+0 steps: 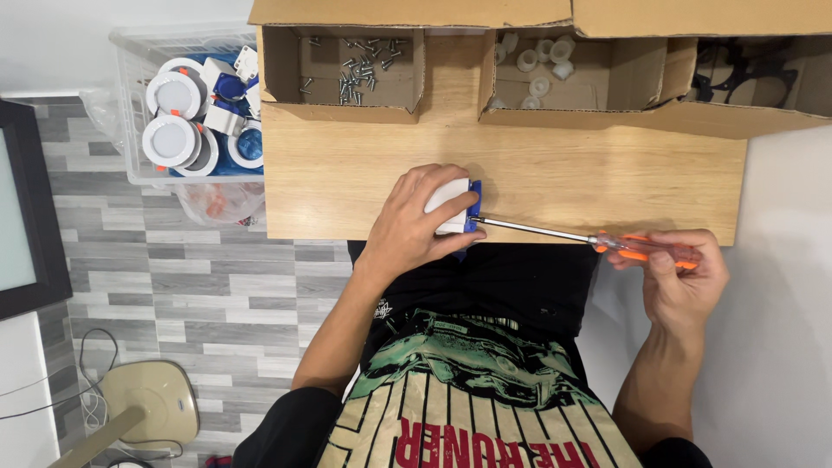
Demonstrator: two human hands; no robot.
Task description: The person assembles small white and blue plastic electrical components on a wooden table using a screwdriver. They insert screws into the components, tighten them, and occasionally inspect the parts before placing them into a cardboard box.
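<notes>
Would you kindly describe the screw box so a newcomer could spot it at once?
Look at the wooden table and follow its far edge, where open cardboard boxes sit in a row. The screw box is the leftmost, beside the plastic bin. It alone holds loose metal screws; its neighbour holds white caps.

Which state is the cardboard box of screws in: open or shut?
Open: the cardboard box has no lid over it, and loose screws show inside.

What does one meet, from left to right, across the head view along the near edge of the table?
Left hand → white and blue part → screwdriver shaft → orange handle in the right hand.
</notes>
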